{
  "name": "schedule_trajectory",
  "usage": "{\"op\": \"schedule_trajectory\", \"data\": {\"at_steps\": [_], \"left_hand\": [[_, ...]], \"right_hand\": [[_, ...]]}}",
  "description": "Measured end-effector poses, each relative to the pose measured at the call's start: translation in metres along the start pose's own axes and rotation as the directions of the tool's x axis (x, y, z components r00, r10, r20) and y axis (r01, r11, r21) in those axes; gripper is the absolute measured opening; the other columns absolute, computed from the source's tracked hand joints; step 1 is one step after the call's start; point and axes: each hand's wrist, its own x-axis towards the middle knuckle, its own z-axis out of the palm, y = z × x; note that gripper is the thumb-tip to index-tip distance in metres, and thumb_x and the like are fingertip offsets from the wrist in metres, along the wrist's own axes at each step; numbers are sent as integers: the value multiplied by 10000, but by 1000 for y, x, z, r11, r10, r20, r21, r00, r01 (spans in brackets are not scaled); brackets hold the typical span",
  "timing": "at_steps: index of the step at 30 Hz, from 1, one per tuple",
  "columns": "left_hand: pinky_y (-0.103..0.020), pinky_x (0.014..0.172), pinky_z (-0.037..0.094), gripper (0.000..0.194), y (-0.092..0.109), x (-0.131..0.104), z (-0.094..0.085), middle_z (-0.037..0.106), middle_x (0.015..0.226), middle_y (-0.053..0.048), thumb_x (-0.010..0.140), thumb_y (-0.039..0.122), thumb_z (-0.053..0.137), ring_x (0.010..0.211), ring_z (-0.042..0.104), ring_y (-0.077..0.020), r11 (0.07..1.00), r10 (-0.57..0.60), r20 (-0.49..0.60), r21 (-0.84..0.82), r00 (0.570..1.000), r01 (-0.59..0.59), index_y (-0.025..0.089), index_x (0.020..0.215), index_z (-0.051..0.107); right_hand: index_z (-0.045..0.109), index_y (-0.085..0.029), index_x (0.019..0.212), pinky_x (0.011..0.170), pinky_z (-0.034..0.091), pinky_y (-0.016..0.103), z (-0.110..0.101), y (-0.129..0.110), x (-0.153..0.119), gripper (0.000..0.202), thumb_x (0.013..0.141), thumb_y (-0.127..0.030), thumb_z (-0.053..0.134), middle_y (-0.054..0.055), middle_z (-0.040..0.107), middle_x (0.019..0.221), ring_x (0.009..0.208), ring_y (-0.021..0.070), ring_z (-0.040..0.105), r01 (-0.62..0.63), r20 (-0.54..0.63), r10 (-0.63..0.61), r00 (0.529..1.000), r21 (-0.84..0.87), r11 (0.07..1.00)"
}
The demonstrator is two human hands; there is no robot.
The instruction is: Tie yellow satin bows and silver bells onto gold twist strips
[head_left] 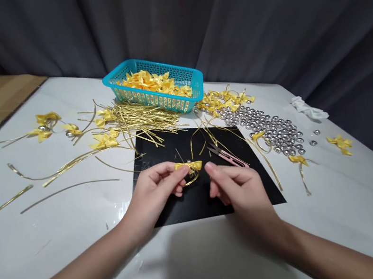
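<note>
My left hand (160, 182) pinches a small yellow ribbon bow (196, 165) between thumb and fingertips. A shiny silver bead shows at the bow's middle, and a loop of gold cord hangs below it. Just to the right, apart from the bow, my right hand (240, 185) has its thumb and index finger pressed together; whatever they hold, if anything, is too small to make out. Both hands are over a black mat (191, 208). Pink-handled thread snips (227, 156) lie on the mat beyond my right hand, their dark blades pointing up and left.
Behind the mat, a turquoise basket (200, 79) holds many yellow bows. Gold cords (146, 117) lie piled before it. Silver beads (271, 129) spread at the right, near finished-looking bows (225, 100) and a crumpled white piece (309, 108). More bows (105, 139) lie left.
</note>
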Motion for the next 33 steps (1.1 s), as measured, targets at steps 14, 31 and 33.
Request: {"op": "schedule_trajectory", "data": {"at_steps": [14, 31, 33], "left_hand": [[-150, 507, 368, 183, 0, -1, 0, 531, 562, 52, 760, 258, 667, 524, 467, -45, 999, 2, 41, -43, 999, 0, 136, 631, 623], [-149, 504, 354, 225, -3, 3, -1, 515, 538, 62, 743, 280, 690, 501, 437, -40, 994, -17, -43, -110, 999, 12, 142, 601, 583], [-150, 498, 353, 233, -1, 2, 0, 518, 533, 61, 743, 285, 689, 494, 436, -39, 996, -26, -44, -86, 999, 22, 141, 592, 583]], "right_hand": [[653, -147, 732, 355, 115, 158, 4, -1, 5, 179, 645, -256, 765, -107, 339, 491, 404, 1, 144, -461, 315, 341, 885, 502, 732], [603, -160, 645, 382, 237, 209, 2, -6, -1, 229, 735, -370, 606, -40, 444, 509, 427, 54, 326, 6, 196, -2, 981, -23, 1000], [612, -159, 687, 352, 227, 205, 2, -2, 3, 271, 677, -424, 666, -43, 462, 526, 412, 49, 330, -59, 56, 58, 997, 14, 998]]}}
